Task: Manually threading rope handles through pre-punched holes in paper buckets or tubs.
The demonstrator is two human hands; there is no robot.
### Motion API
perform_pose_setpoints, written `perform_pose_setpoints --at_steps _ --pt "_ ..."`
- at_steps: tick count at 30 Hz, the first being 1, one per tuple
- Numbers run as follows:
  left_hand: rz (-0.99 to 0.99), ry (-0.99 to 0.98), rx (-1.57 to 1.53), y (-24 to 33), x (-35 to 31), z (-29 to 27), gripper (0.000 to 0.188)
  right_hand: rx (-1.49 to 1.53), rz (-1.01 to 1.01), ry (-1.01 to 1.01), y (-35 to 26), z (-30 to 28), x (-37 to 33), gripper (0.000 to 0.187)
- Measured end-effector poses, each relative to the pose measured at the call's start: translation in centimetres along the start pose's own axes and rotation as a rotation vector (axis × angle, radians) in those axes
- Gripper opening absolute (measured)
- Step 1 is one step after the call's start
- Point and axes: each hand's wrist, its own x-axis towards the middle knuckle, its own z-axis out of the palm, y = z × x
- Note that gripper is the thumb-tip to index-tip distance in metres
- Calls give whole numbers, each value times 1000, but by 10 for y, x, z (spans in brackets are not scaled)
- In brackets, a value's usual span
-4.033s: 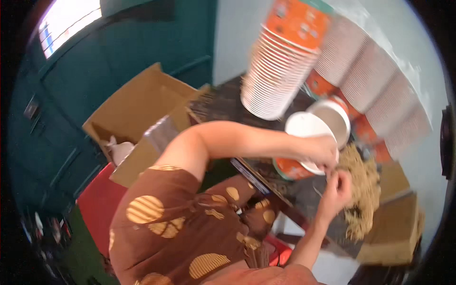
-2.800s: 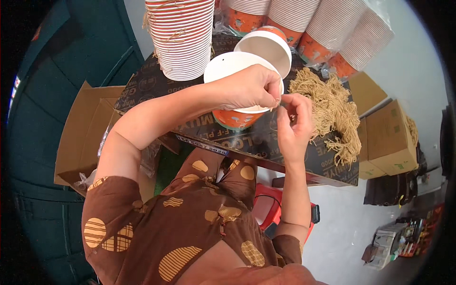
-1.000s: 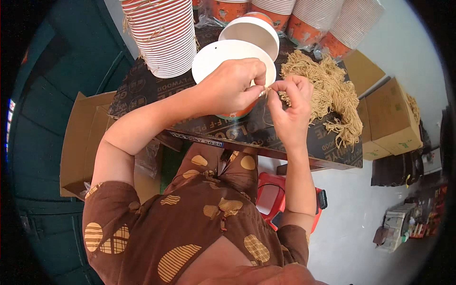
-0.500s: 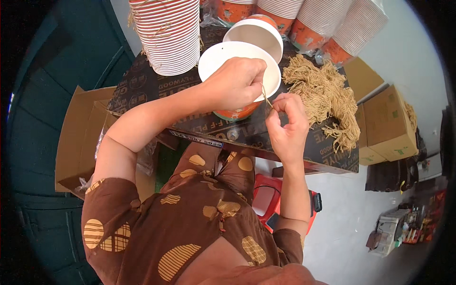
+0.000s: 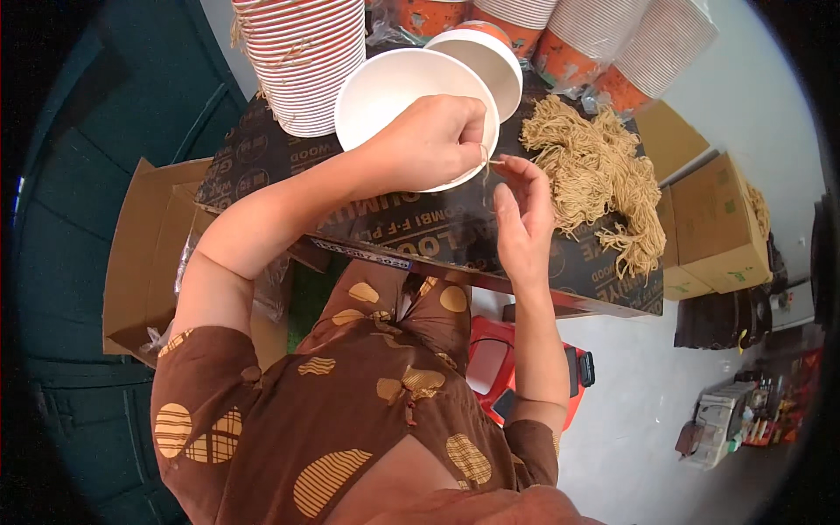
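Observation:
A white-lined paper bucket [image 5: 385, 96] stands at the middle of the table, its round mouth tilted toward me. Over its near right rim my left hand [image 5: 442, 140] is closed, pinching a thin piece of tan twine [image 5: 486, 160]; its curled fingertips are partly hidden. Close beside it, my right hand [image 5: 525, 210] has thumb and fingers apart, with the index fingertip by the twine's short end. Loose tan twine pieces lie in a heap [image 5: 586, 166] right of my hands. Behind the held bucket, another white-lined bucket [image 5: 490, 66] lies with its mouth toward me.
A tall stack of nested buckets [image 5: 302, 70] rises at the table's back left. More wrapped orange-and-white stacks [image 5: 569, 52] line the back. Cardboard boxes stand left [image 5: 144, 254] and right [image 5: 713, 227] of the dark printed tabletop [image 5: 350, 214]. A red stool [image 5: 490, 350] is below.
The bucket has shifted left and away and tipped, so its mouth shows more and its orange side is hidden. My right hand's thumb and index finger have parted near the twine.

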Motion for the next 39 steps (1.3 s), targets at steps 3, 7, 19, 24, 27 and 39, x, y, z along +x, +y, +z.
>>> perform_pose_setpoints --at_steps 3,7,19,24,27,39 --pt "-101 -49 -116 -5 1 -2 8 351 175 -49 -14 7 -2 27" --pt "-125 -80 -205 -4 2 -7 7 499 55 -259 -12 -13 -6 7" --pt "-121 -211 -190 -6 20 -13 5 -453 -281 24 -23 -17 20 12" --pt "-123 -195 -188 -4 23 -14 5 46 271 -161 -24 -7 16 16" --pt "-143 -190 -187 -5 23 -14 5 146 261 -181 -17 -5 14 16" --pt "-115 -177 -117 -3 15 -13 5 -273 -262 55 -25 -1 10 7"
